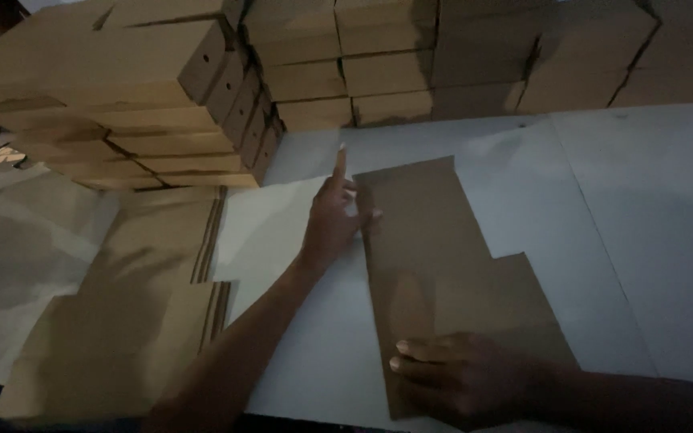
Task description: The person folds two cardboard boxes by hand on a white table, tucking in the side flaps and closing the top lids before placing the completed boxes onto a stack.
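Cardboard lies flat in front of you: one cut brown blank [443,265] on the white table [643,224], with a narrow upper part and a wider stepped part toward 4 o'clock. Your two hands are apart, and both rest on this blank; neither hand is closed around anything.

Your left hand [332,220] is at the blank's left edge, near its upper part. The palm is down, the fingers are spread, and one finger points to 12 o'clock. Part of this hand is on the white table and the fingertips touch the cardboard edge.

Your right hand [459,373] is at 6 o'clock of the blank, pressed flat on its lower end, with the fingers pointing to 9 o'clock. The light is weak, so you cannot see if the thumb is under the edge.

At 9 o'clock from your left hand, more flat blanks [146,305] lie in a loose pile, partly off the white surface. At 11 o'clock, a tall stack of folded boxes [138,104] leans a little, each box with a small round hole in its end. At 12 o'clock, more boxes [459,64] stand in rows along the far side of the table, well apart from both hands.
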